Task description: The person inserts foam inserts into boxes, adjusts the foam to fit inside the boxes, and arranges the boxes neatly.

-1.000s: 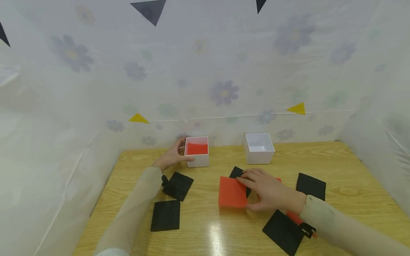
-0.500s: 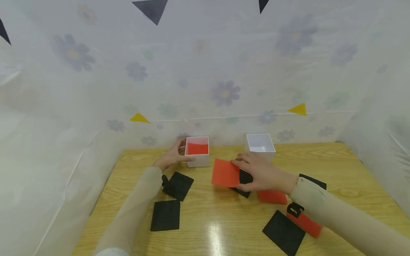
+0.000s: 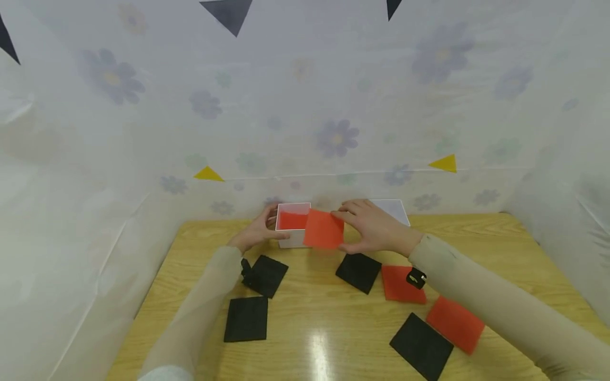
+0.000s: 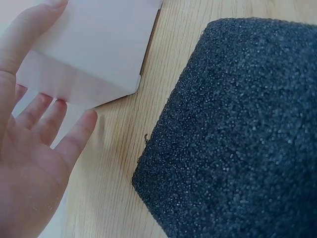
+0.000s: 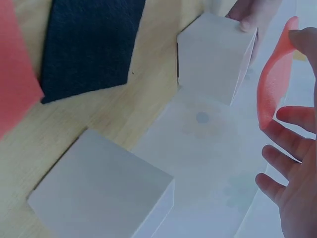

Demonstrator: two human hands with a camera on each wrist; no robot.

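My left hand [image 3: 266, 227] grips the left side of a white box [image 3: 294, 239] whose inside shows red, at the table's back. In the left wrist view the hand [image 4: 39, 134] cups the box's wall [image 4: 94, 49]. My right hand [image 3: 343, 230] pinches a red foam square [image 3: 324, 228] and holds it in the air at that box's right front corner. The right wrist view shows this square [image 5: 275, 74] bent between thumb and fingers [image 5: 290, 141], above the box [image 5: 215, 57].
A second white box [image 3: 397, 207] stands behind my right hand. Several black squares [image 3: 265, 275] [image 3: 246, 318] [image 3: 358, 271] [image 3: 421, 346] and two red squares [image 3: 402, 284] [image 3: 455, 324] lie on the wooden table [image 3: 314, 344]. Flowered sheeting walls it in.
My right hand has lifted the red square off the table and carried it back and left to the red-filled box. The left hand has stayed on the box.
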